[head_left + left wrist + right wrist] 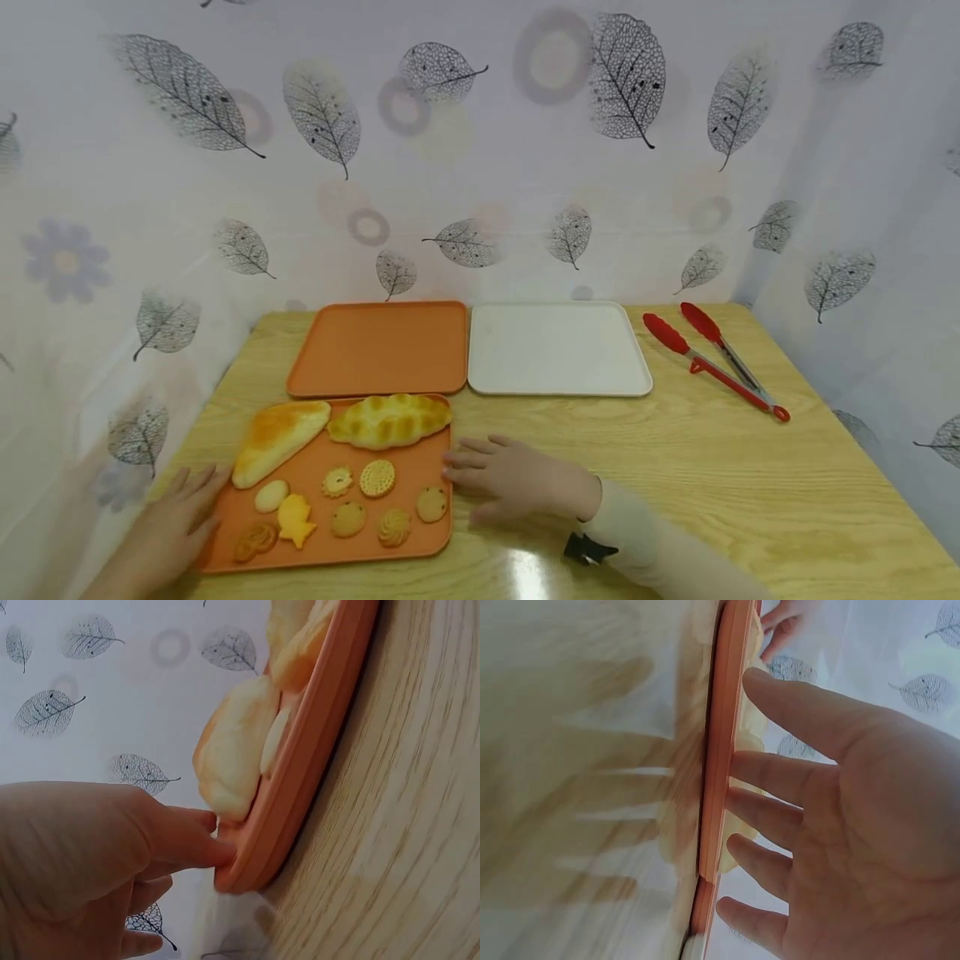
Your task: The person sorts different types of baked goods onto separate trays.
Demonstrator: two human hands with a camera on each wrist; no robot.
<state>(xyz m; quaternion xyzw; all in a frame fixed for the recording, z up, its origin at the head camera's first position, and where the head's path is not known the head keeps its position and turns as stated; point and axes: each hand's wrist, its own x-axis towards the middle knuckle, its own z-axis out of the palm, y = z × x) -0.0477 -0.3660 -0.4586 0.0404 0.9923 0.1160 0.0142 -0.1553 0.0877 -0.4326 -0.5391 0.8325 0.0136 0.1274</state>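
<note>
Bread tray (311,471) on wooden table (690,467), leafy backdrop (495,183) behind, empty fingers (771,775) outstretched either side

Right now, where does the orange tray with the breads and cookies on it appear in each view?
Head: the loaded orange tray lies at lower left.
Left wrist: right of centre, the orange tray slants from the top edge down to a rounded corner.
Right wrist: the orange tray is a narrow upright strip near the middle, seen edge-on.
Shared landmark: the leaf-print backdrop, at left in the left wrist view, at right in the right wrist view.
</note>
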